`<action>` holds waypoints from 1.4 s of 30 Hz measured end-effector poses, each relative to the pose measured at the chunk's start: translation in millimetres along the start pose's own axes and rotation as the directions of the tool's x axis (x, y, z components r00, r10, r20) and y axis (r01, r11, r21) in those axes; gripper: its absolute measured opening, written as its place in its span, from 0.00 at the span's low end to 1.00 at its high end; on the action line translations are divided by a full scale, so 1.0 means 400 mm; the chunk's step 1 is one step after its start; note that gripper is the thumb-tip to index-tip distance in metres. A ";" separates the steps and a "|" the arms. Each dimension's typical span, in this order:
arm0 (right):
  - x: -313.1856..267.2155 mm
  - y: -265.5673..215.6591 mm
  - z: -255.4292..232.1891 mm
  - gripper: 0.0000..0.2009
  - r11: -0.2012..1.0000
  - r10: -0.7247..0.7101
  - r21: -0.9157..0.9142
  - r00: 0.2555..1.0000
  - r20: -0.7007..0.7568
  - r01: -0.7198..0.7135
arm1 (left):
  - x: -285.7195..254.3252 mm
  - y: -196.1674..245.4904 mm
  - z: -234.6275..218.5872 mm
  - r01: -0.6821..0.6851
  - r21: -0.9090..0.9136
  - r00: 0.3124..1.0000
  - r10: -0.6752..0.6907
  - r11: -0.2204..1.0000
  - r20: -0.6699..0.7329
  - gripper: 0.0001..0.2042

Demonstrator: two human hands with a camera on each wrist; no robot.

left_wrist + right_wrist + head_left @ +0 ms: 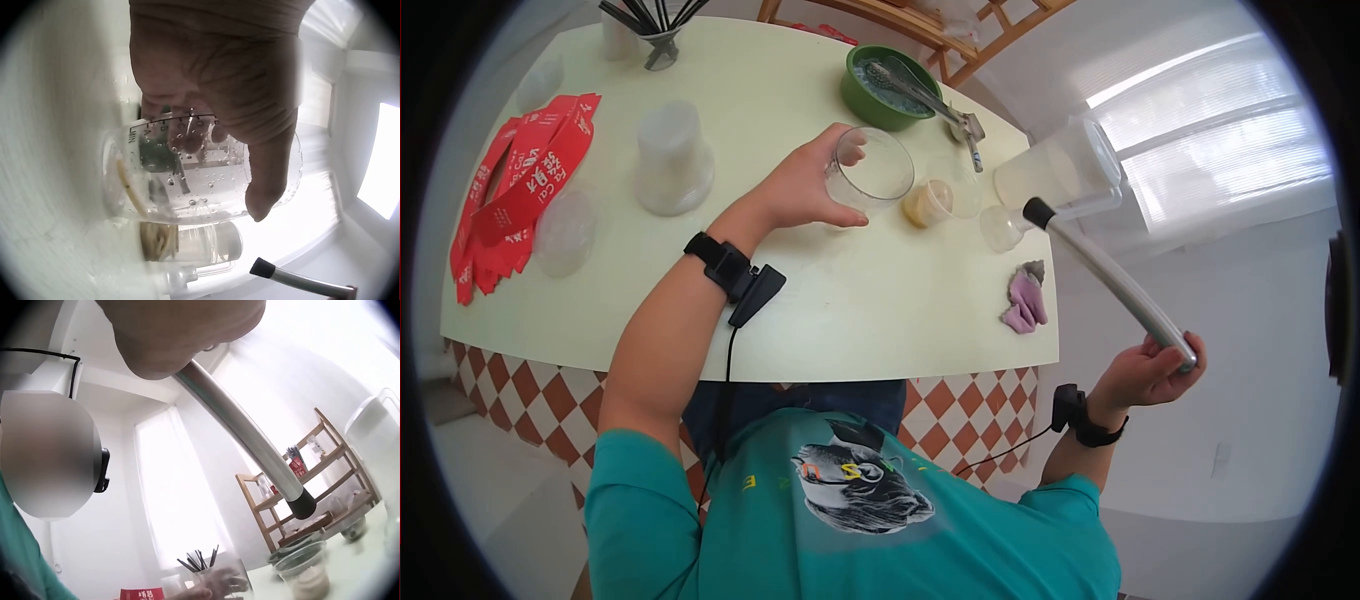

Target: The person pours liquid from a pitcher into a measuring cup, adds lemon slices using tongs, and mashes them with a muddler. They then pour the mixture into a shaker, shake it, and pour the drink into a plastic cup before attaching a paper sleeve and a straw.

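Observation:
My left hand (800, 185) grips a clear cup (870, 170) around its side, thumb on the near side and fingers on the far side. In the left wrist view, printed scale marks and water drops show on the cup (200, 181), which stands close over the tabletop. Out past the table's right edge, my right hand (1150, 372) holds a silver muddler (1105, 270) by one end. Its black tip (302, 505) points away from the hand, up over the table. Just right of the clear cup is a small plastic cup (930, 204) with pale yellow contents.
A green basin (862, 103) with metal utensils stands at the back, near a clear pitcher (1040, 170). A purple cloth (1025, 303) lies by the right edge. At left are red printed strips (525, 185), stacked plastic cups (672, 160) and black straws (662, 18) in a cup.

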State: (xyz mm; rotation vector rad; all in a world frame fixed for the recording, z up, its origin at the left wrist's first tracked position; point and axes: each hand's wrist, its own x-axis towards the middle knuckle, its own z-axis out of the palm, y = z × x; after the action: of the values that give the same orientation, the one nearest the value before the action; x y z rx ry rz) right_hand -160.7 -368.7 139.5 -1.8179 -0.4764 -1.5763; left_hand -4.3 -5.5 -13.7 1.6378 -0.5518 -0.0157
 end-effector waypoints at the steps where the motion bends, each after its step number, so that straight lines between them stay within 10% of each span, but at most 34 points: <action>1: 0.036 -0.013 0.021 0.19 0.997 -0.021 0.071 0.999 -0.033 0.023 | 0.000 -0.003 0.000 -0.005 0.001 1.000 0.005 1.000 0.010 0.43; 8: 0.156 -0.104 0.316 0.12 0.910 0.015 0.403 0.979 0.203 -0.097 | -0.005 -0.003 0.002 -0.026 -0.036 1.000 0.025 0.999 -0.011 0.43; 18: -0.038 -0.030 0.622 0.08 0.953 -0.018 0.217 0.673 0.740 -0.213 | -0.010 0.021 -0.009 0.080 0.005 0.996 -0.080 0.997 0.042 0.43; 29: 0.007 -0.048 0.591 0.07 0.949 -0.006 0.247 0.771 0.637 -0.197 | -0.001 0.008 -0.009 0.058 0.052 0.998 -0.060 0.997 0.024 0.42; 31: 0.088 -0.065 0.539 0.05 0.877 0.096 0.379 0.881 0.464 -0.295 | -0.004 -0.011 0.000 -0.102 0.015 0.995 0.102 0.995 -0.005 0.42; 36: 0.205 -0.135 0.440 0.08 0.906 0.082 0.395 0.978 0.192 -0.154 | -0.009 0.008 -0.002 0.008 0.054 1.000 -0.009 0.999 0.015 0.42; 42: 0.099 -0.095 0.489 0.07 0.891 0.046 0.391 0.904 0.424 -0.229 | -0.007 0.000 -0.002 -0.025 0.041 1.000 0.025 0.999 0.010 0.42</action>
State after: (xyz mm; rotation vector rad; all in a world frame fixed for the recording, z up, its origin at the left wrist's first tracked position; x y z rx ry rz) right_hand -36.9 -212.5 179.6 -1.7702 -0.7971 -0.8924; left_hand -6.6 -3.7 -14.4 1.6711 -0.5833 0.0065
